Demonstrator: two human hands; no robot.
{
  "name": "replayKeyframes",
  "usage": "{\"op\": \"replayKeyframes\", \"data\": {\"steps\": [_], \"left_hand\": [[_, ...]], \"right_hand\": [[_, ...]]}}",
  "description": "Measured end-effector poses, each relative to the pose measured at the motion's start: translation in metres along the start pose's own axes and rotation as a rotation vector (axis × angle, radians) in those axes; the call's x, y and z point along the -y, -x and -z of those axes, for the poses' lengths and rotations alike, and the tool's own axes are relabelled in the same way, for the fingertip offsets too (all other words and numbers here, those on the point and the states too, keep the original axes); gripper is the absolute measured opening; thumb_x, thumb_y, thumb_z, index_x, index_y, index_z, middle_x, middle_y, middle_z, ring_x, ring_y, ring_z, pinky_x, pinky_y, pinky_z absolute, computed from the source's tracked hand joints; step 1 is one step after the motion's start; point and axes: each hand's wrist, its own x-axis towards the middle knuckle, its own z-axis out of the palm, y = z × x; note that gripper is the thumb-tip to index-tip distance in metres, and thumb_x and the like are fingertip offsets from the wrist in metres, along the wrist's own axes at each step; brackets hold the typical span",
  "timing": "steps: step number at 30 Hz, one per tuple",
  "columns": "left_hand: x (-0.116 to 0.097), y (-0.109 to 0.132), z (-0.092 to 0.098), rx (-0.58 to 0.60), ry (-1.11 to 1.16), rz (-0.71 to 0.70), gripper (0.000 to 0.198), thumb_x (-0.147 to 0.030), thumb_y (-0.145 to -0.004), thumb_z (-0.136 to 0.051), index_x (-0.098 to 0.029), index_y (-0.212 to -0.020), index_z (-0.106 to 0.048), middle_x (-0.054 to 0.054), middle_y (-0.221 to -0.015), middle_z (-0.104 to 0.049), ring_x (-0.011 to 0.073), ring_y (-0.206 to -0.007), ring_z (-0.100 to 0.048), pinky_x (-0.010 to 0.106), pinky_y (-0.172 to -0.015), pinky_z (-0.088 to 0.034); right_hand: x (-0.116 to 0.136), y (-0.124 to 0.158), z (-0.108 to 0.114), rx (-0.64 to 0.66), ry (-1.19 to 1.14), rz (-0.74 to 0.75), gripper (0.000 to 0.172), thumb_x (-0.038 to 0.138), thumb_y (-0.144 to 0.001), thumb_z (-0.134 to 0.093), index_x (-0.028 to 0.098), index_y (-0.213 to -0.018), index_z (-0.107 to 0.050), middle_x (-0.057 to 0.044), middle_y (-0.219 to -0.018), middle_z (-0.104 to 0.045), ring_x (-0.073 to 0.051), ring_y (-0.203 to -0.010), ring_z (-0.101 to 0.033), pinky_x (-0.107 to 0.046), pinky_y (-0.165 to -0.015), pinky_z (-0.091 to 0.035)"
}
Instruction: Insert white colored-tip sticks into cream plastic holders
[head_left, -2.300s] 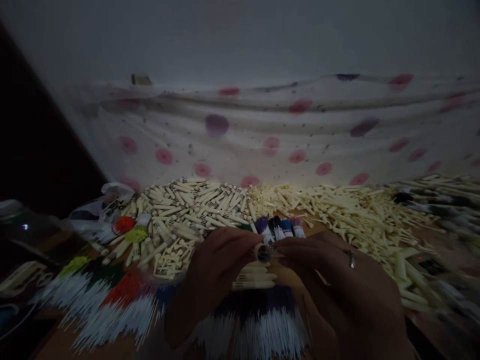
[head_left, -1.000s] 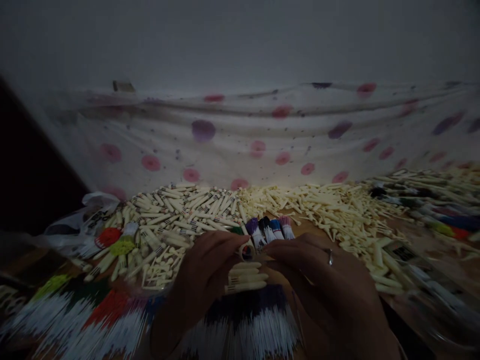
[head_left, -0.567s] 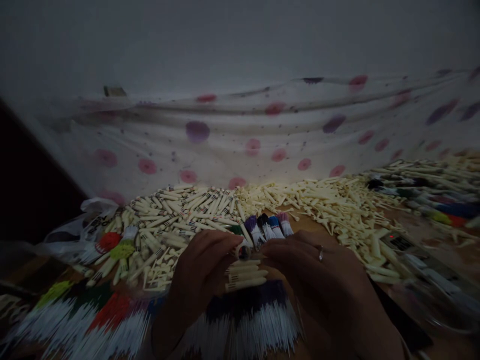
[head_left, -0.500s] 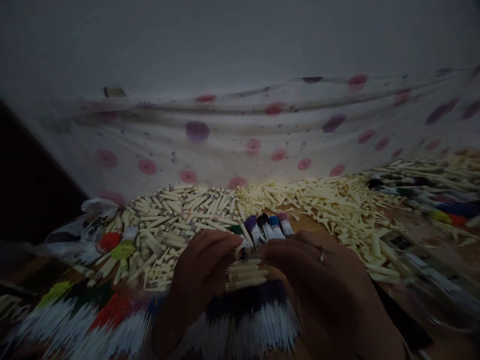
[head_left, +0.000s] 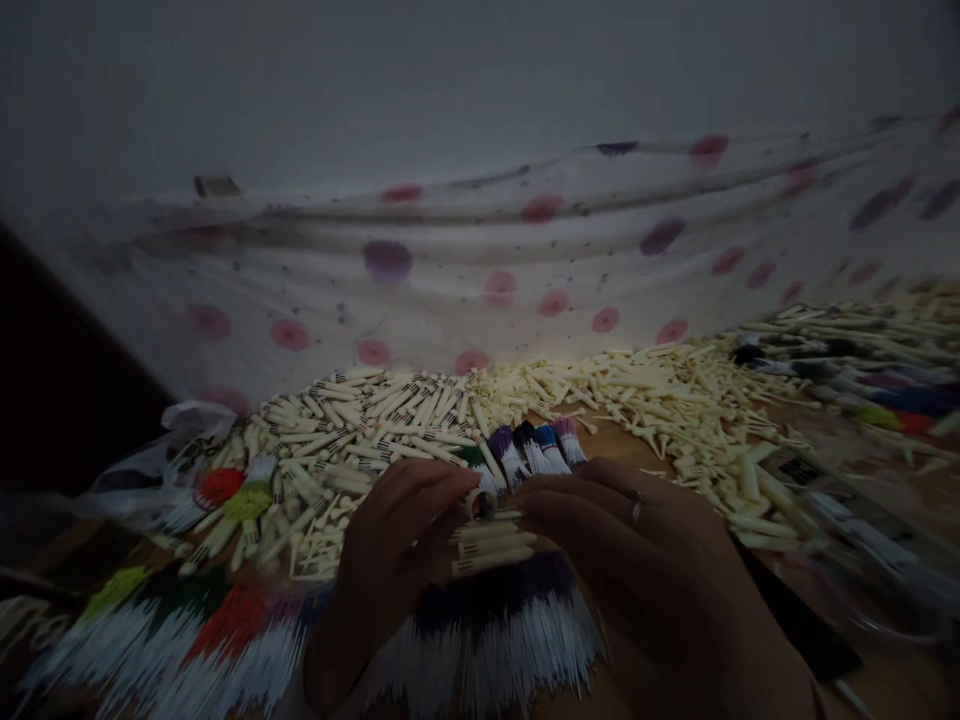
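My left hand (head_left: 405,535) and my right hand (head_left: 637,560), which wears a ring, meet near the middle of the table. Their fingertips close on a short cream pen barrel (head_left: 481,505), whose end faces me with dark, red and blue spots in it. The fingers cover most of it. Several cream barrels (head_left: 491,550) lie side by side just below the hands. Nearer to me spread thin white sticks with dark purple ends (head_left: 517,620), like pen refills. Behind the fingertips stand small bundles of sticks with purple, black, blue and pink tops (head_left: 540,450).
A heap of striped cream barrels (head_left: 390,410) lies behind left, plain cream pieces (head_left: 645,390) behind right. White sticks with green, red and yellow ends (head_left: 217,630) fan out at left front. A clear plastic bag (head_left: 172,450) and a spotted cloth (head_left: 450,270) border the table.
The view has shifted slightly. Both hands keep nearly the same pose around the pen barrel, whose end has tipped a little.
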Motion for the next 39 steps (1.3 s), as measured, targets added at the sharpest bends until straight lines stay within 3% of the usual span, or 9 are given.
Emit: {"op": "replayKeyframes", "data": {"steps": [9,16,26,34,39], "left_hand": [[0.002,0.003,0.004,0.139,0.138,0.074,0.029,-0.015,-0.1,-0.052,-0.023,-0.127,-0.063,0.003,-0.11,-0.067,0.0113,-0.105,-0.062,0.015,-0.094,-0.047],[0.003,0.008,0.007,0.228,0.209,0.175,0.037,-0.019,-0.102,-0.052,-0.035,-0.134,-0.058,-0.002,-0.119,-0.071,0.0093,-0.108,-0.066,0.013,-0.095,-0.047],[-0.002,0.011,0.013,0.212,0.356,0.421,0.03,-0.018,-0.095,-0.06,-0.04,-0.113,-0.07,-0.012,-0.102,-0.078,0.0076,-0.091,-0.072,0.012,-0.08,-0.048],[0.002,0.009,0.002,0.178,0.912,0.574,0.015,-0.027,-0.093,-0.068,-0.033,-0.102,-0.079,-0.003,-0.097,-0.08,0.0125,-0.087,-0.073,0.016,-0.076,-0.052],[0.002,0.01,0.0,0.125,1.024,0.577,0.009,-0.029,-0.09,-0.073,-0.03,-0.096,-0.08,-0.001,-0.09,-0.079,0.0132,-0.08,-0.07,0.019,-0.072,-0.053]], "right_hand": [[-0.002,0.006,-0.001,-0.006,-0.064,-0.059,0.028,0.014,-0.099,-0.052,0.032,-0.105,-0.072,0.0,-0.081,-0.075,-0.019,-0.072,-0.07,-0.027,-0.06,-0.055],[-0.003,0.003,0.002,0.003,-0.112,-0.072,0.025,0.013,-0.098,-0.053,0.03,-0.099,-0.072,-0.001,-0.077,-0.073,-0.018,-0.073,-0.07,-0.027,-0.062,-0.055],[0.002,0.002,0.005,-0.017,-0.161,-0.097,0.025,0.014,-0.098,-0.053,0.03,-0.098,-0.073,-0.001,-0.073,-0.071,-0.018,-0.07,-0.069,-0.026,-0.06,-0.054],[0.012,0.008,-0.003,-0.031,-0.214,-0.063,0.029,0.013,-0.096,-0.055,0.034,-0.107,-0.071,0.001,-0.09,-0.078,-0.019,-0.076,-0.071,-0.026,-0.063,-0.058],[0.013,0.007,-0.002,-0.051,-0.228,-0.059,0.026,0.014,-0.096,-0.055,0.032,-0.102,-0.072,0.001,-0.087,-0.078,-0.019,-0.075,-0.071,-0.026,-0.064,-0.059]]}}
